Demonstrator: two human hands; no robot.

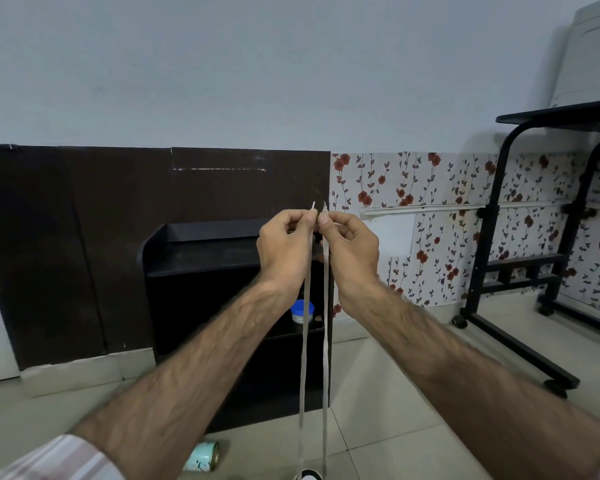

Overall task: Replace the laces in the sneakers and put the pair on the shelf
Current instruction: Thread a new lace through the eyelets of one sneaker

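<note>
Lace raised before us, both tips level; we judge ends evened for equal length. Left hand pinches one tip, right hand other. Strands drop to sneaker at bottom edge.
</note>
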